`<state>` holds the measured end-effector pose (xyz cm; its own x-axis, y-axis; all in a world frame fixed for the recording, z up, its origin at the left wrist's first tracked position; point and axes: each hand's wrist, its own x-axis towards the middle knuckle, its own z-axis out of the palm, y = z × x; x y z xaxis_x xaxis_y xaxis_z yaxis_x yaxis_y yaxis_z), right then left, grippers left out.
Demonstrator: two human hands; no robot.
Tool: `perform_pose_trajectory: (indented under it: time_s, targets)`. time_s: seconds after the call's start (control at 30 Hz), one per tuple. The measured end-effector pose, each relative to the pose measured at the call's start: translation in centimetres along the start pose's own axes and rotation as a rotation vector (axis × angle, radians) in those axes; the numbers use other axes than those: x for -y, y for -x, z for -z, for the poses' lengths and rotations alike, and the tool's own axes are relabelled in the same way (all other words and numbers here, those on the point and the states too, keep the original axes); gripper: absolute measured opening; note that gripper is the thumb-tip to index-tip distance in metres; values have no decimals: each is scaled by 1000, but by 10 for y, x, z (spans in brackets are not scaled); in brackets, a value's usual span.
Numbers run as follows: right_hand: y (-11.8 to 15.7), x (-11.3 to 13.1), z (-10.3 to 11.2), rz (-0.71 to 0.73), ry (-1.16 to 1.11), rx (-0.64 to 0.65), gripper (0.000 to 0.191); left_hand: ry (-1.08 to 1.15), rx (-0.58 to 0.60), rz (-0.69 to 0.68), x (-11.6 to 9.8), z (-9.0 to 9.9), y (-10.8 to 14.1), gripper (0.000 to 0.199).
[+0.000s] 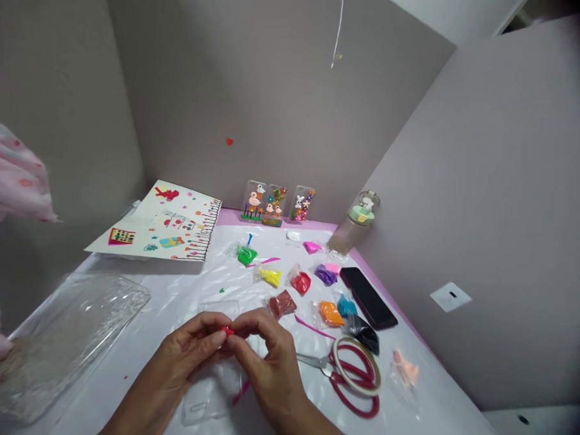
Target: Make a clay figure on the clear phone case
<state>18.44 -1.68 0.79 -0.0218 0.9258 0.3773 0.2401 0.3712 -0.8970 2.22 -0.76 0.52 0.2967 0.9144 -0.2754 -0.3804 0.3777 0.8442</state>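
This is looking like a craft corner, probably in a home. Packets of coloured clay [331,313] are lying across a white-covered surface [178,299] beside red-handled scissors [354,375] and a roll of tape [357,366]. Decorated clear cases [276,204] are standing near plain grey walls [265,84], a sketchbook [175,226] is showing small colourful decorations, and a phone [369,298] and a bottle [352,226] are resting nearby.

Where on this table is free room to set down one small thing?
The table is bare between the notebook, clear tray and left hand, and between tray and left forearm, save one red speck. It is crowded beyond the right hand: small bags, scissors, tape roll and phone lie close together.
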Motion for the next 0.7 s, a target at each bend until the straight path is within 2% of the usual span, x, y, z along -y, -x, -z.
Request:
perform_pose_trajectory:
  time_s: [0.23, 0.37, 0.53, 0.63, 0.7]
  targets:
    - [4, -2, -2, 130, 145, 20, 6, -188, -38, -116, 4, 6, -7, 33]
    - [3, -1, -3, 88, 115, 14, 5, -225, -7, -129, 7, 9, -10, 28]
    - [0, 1, 0, 35, 59, 19, 12, -162, 17, -102, 7, 10, -8, 25]
    - [0, 0, 1, -16, 31, 21, 11, -213, 41, -139, 7, 11, -8, 23]
    - [0, 1, 0, -52, -25, 46, 11, -278, 16, -186, 7, 13, -8, 25]
